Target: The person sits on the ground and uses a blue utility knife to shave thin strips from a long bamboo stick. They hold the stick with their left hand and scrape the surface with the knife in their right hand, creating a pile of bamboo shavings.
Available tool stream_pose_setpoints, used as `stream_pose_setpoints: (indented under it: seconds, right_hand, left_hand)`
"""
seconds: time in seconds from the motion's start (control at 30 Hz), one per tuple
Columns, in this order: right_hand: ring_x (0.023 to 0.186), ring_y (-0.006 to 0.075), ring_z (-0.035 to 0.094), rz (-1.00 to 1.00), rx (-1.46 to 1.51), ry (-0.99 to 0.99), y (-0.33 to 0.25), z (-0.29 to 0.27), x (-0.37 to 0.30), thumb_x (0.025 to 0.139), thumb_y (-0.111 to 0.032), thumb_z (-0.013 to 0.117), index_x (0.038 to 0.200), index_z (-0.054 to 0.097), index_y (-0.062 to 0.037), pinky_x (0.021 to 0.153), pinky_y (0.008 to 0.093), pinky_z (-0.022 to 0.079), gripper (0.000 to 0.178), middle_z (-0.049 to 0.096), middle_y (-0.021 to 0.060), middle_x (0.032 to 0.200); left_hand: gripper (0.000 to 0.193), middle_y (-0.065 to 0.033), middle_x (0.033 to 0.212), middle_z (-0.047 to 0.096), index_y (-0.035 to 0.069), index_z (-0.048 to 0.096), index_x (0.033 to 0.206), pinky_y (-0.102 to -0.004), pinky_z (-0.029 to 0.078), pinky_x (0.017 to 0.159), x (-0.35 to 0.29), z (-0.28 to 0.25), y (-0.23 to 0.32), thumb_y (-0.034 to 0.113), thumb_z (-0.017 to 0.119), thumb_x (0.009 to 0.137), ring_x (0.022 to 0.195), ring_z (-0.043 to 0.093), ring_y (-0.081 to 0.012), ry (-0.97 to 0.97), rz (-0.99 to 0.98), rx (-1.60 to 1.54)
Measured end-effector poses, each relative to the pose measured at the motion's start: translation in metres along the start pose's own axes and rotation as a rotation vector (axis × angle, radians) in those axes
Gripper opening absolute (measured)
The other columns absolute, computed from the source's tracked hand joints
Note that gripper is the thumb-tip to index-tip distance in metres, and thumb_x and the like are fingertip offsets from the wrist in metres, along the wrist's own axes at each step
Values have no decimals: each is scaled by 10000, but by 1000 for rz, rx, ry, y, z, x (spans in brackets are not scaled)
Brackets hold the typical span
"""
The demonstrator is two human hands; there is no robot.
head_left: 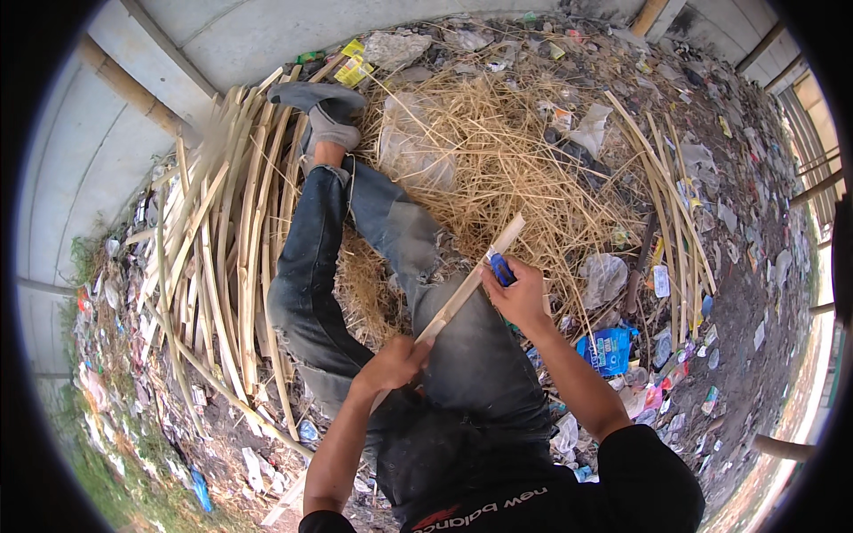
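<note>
A pale split bamboo strip (pixel 460 300) lies slantwise over my jeans-covered thigh, its far end pointing up and to the right. My left hand (pixel 397 362) is closed around the strip's near part. In my right hand (pixel 522 295) is a knife with a blue handle (pixel 503 270), held against the strip near its far end. The knife's blade is small in view and mostly hidden by the strip and my fingers. Beyond the strip spreads a heap of thin bamboo shavings (pixel 498 142).
Many long bamboo strips (pixel 249 240) lie piled left of my bent legs. A few more strips (pixel 675 222) rest on the right. Litter covers the ground, with a blue plastic packet (pixel 609 351) near my right forearm. A grey wall (pixel 284 35) stands at the back.
</note>
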State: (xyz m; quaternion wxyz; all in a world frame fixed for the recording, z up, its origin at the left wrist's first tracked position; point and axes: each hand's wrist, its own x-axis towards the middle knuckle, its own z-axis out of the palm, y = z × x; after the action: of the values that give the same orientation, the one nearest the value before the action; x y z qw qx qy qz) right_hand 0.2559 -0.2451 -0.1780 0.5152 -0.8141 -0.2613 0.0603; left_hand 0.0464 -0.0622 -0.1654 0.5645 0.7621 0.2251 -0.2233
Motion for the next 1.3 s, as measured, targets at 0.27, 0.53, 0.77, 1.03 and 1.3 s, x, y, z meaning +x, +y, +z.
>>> stream_pose_setpoints:
  seconds: [0.27,0.53,0.77,1.03,1.3]
  right_hand:
    - [588,327,640,-26,-108,-102,6,-5,7,943,-141,741,998,688,11,579,373,495,170,678,161,728]
    - [638,271,633,-197,228,-663,-47,-1,-37,965,-191,736,1000,666,1,626,371,491,208,650,138,747]
    - [890,297,725,20,63,-154,-26,-23,-13,1004,-184,715,1259,688,-24,791,365,566,302,738,181,1038]
    - [945,164,761,-3,26,19,20,-17,2,961,-90,759,1280,721,-13,808,297,583,330,786,172,1097]
    - [1039,181,755,92,108,-69,32,-15,2,944,-51,764,1281,719,-8,909,299,582,343,777,176,1162]
  left_hand:
    - [618,-81,544,571,-2,632,702,-365,480,538,3,-1,9,459,523,1098,526,617,-184,2,-33,58]
    - [610,-90,568,583,-13,636,728,-368,484,535,18,7,-7,471,544,1088,537,617,-181,128,144,199]
    - [576,-30,618,538,27,609,792,-337,481,530,11,-9,14,519,542,1085,535,573,-155,-97,-178,-154]
    - [567,3,617,496,51,583,765,-310,394,508,14,-9,14,519,551,1083,510,456,-123,-145,-175,-233]
    - [550,1,616,498,53,574,784,-307,398,503,18,-6,9,510,541,1090,531,480,-118,-156,-196,-263]
